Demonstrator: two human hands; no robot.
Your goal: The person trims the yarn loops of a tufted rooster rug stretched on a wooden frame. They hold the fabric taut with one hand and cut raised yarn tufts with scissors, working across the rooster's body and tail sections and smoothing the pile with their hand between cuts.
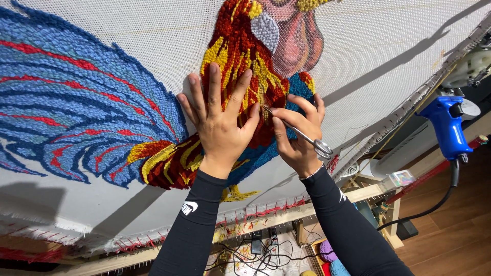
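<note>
A white backing cloth (388, 51) stretched on a wooden frame carries a tufted rooster (255, 61) in red, yellow and blue yarn, with a long blue and red tail (76, 107). My left hand (219, 120) lies flat on the rooster's red and yellow body, fingers spread. My right hand (296, 135) holds small metal scissors (307, 138) just right of it; their tips touch the yarn beside my left thumb. Both arms wear black sleeves.
A blue tufting gun (449, 127) hangs at the frame's right edge, its black cable (434, 207) trailing down. The frame's lower bar (286, 214) has tack strips with red yarn ends. Below are tangled cables (255, 255), yarn balls (330, 255) and a wooden floor (455, 230).
</note>
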